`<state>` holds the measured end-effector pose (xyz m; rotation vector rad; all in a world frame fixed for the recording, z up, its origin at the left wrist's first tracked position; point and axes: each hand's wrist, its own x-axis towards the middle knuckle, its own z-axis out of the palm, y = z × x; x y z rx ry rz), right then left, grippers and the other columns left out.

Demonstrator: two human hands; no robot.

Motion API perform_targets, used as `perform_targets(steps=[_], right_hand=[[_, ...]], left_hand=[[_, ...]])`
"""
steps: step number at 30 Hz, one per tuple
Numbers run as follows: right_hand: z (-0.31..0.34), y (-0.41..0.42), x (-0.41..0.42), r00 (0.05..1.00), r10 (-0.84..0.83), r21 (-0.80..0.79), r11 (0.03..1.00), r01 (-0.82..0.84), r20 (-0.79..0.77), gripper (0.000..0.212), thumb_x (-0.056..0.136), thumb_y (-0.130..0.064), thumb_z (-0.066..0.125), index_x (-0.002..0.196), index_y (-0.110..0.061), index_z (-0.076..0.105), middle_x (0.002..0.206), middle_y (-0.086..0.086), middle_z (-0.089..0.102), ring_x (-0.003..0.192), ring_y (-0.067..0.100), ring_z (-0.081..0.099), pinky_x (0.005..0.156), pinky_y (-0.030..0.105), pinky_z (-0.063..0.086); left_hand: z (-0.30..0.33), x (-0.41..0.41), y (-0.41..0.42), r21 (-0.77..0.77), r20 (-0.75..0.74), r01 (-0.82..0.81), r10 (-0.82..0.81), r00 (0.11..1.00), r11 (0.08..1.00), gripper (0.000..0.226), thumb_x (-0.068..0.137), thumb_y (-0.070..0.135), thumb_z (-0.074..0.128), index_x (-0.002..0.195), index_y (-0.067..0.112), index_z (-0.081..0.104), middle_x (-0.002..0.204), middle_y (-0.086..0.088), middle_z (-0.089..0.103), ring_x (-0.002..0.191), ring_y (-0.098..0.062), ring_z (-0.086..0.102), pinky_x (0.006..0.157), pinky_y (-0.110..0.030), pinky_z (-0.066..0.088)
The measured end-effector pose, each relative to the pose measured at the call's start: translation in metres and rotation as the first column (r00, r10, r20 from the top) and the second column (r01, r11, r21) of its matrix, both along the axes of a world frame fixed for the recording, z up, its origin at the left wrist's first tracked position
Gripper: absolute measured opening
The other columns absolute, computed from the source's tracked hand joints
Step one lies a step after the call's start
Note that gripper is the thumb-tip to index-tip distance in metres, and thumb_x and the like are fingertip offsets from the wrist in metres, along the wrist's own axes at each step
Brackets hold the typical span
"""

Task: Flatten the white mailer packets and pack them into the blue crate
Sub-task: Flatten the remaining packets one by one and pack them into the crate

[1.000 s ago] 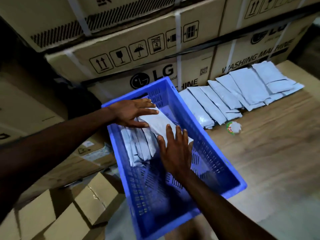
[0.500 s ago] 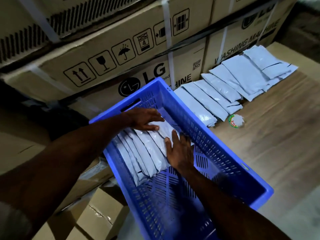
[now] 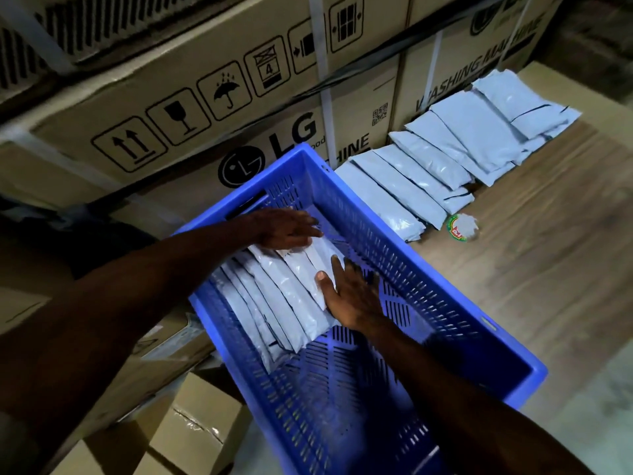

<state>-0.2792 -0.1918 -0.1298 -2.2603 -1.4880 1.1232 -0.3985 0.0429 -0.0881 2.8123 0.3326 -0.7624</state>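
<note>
Since the earlier frame, both hands have been lowered flat onto the packets in the blue crate (image 3: 445,296): right hand (image 3: 352,299) pressed open-fingered, left hand (image 3: 284,228) spread behind it. Beyond the crate, unpacked packets (image 3: 455,156) are laid on the worktop (image 3: 548,269).

Inside the blue crate (image 3: 455,289) the slotted floor from the centre toward five o'clock lies bare, while overlapped mailer packets (image 3: 274,303) fill its nine o'clock side, cartons (image 3: 191,108) wall off twelve o'clock, and bare tabletop (image 3: 548,269) opens at three o'clock.
</note>
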Motion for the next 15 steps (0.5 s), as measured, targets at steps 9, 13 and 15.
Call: perform_targets(steps=[9,13,15], right_hand=[[-0.016,-0.001,0.024,0.964,0.038,0.096,0.995,-0.013,-0.263,0.072,0.106,-0.057,0.031,0.165,-0.023,0.008,0.172,-0.006,0.003,0.157,0.007,0.002,0.128,0.030,0.002],[-0.021,-0.003,0.012,0.942,0.041,0.104,0.995,-0.006,-0.333,0.071,0.106,-0.056,0.032,0.165,-0.025,0.007,0.171,-0.011,0.001,0.157,0.005,-0.001,0.128,0.031,0.000],[-0.021,-0.004,0.005,0.932,0.051,0.117,0.993,-0.010,-0.359,0.069,0.108,-0.053,0.033,0.165,-0.025,0.006,0.170,-0.013,0.002,0.155,0.003,-0.003,0.127,0.029,-0.003]], left_hand=[[-0.008,0.015,-0.009,-0.024,-0.027,-0.140,0.139,0.990,0.990,0.071,0.097,0.074,0.016,0.137,0.032,0.056,0.130,0.004,0.067,0.121,-0.022,0.061,0.106,-0.043,0.046],[-0.013,0.002,-0.010,0.000,0.000,-0.214,0.214,0.977,0.977,0.041,0.104,0.050,0.039,0.139,0.035,0.058,0.135,0.006,0.063,0.126,-0.019,0.057,0.109,-0.040,0.042],[-0.014,-0.002,-0.009,-0.045,-0.029,-0.171,0.170,0.985,0.984,0.044,0.106,0.053,0.034,0.142,0.036,0.053,0.138,0.006,0.061,0.129,-0.021,0.055,0.111,-0.038,0.039]])
